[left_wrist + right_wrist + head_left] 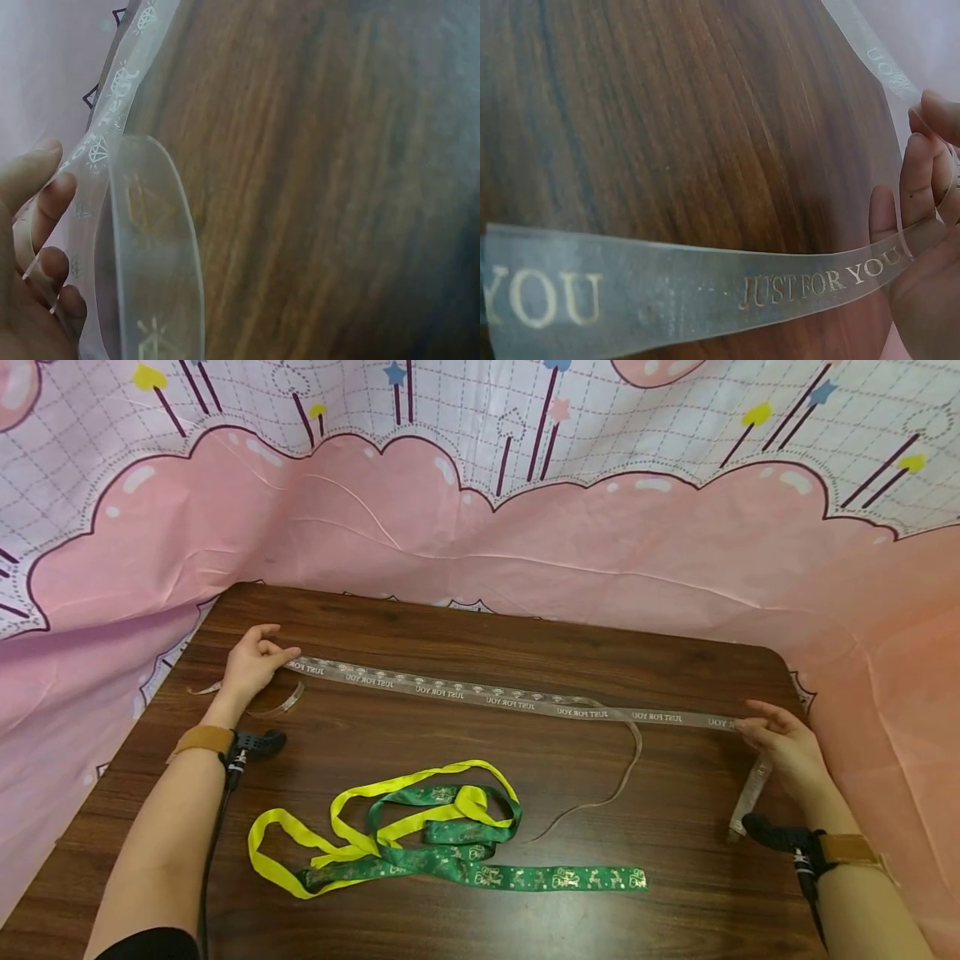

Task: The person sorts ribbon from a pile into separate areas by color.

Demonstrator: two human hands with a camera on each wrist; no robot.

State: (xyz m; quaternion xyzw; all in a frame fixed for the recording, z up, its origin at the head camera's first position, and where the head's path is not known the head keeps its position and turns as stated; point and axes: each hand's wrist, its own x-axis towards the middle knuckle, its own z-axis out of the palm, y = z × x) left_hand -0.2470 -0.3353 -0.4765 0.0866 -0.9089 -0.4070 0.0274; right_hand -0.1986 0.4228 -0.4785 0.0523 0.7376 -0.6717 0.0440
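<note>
A sheer whitish ribbon [517, 703] printed "JUST FOR YOU", lettering mirrored in the head view, stretches nearly straight between both hands above the table. My left hand [253, 667] pinches its left part between thumb and forefinger; my right hand [791, 750] pinches it far to the right. Below the right hand a ribbon tail [705, 292] hangs, its print readable in the right wrist view. Along the upper edge runs a sheer strip with diamond prints [97, 152], also at the left hand. Its thin loose length [633, 760] curves down the table. Whether both strips are one ribbon is unclear.
A green ribbon with gold print [525, 878] and a yellow ribbon [281, 822] lie tangled at the front middle of the brown wooden table [697, 893]. A pink patterned curtain [525, 552] surrounds the table's back and sides. Cables run from both wrist cameras.
</note>
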